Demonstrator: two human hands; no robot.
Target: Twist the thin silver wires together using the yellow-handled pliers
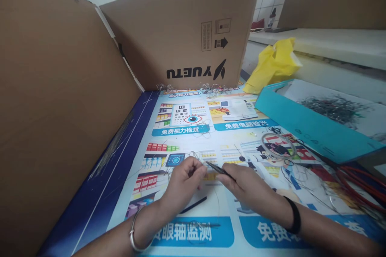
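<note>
My left hand (186, 178) is closed in a pinch over the printed sheet. Fine wire strands show just behind its fingers, but what lies between the fingertips is too small to make out. My right hand (251, 186) grips a dark, slim pointed metal tool (217, 168), like tweezers or fine pliers, its handle hidden in the palm. The tool's tip points left and almost meets the left fingertips. Below the hands, a thin black stick (194, 205) lies on the printed sheet (181, 138). To the right is a clear ring-shaped coil (278, 145).
Cardboard panels (181, 28) wall off the left and back. At right, a turquoise box (301, 124) holds a heap of short wire pieces (334, 108). Behind it lies a yellow bag (273, 64). Red cords (358, 184) sit at the right edge; wire scraps (211, 89) line the back panel.
</note>
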